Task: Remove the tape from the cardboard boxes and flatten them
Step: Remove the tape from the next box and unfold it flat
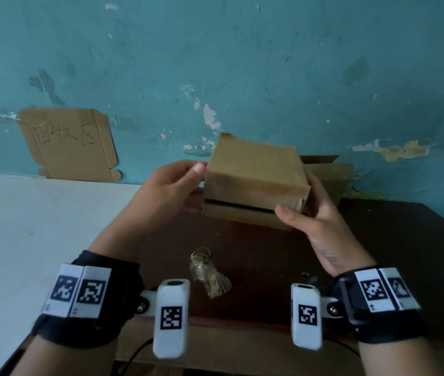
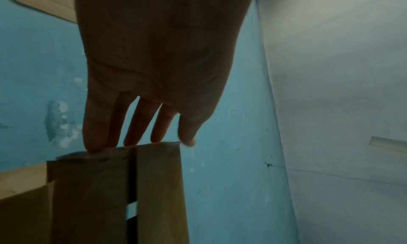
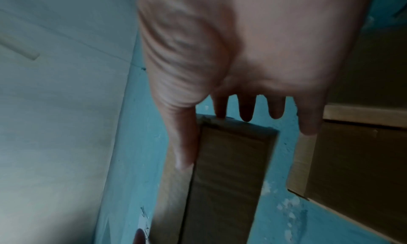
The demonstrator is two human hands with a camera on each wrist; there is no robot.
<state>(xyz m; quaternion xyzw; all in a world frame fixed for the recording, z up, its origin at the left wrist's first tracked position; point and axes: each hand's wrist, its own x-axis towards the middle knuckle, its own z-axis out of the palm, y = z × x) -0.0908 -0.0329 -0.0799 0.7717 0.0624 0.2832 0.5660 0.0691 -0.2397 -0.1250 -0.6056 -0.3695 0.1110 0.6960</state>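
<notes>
Head view: both hands lift the cardboard box (image 1: 256,180) above the table (image 1: 378,240), the left hand (image 1: 166,191) gripping its left end, the right hand (image 1: 315,226) curled round its right end. A slit gapes between the fingers (image 1: 287,213). Uneven squeezing could, I judge, tear the flaps or drop the box onto the crumpled tape (image 1: 210,275) below.

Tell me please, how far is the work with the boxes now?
Done: a crumpled tape wad lies on the dark table. In hand: left hand and right hand hold the small box, its flaps parted, not flattened. Left: a second box behind stands unflattened.
</notes>
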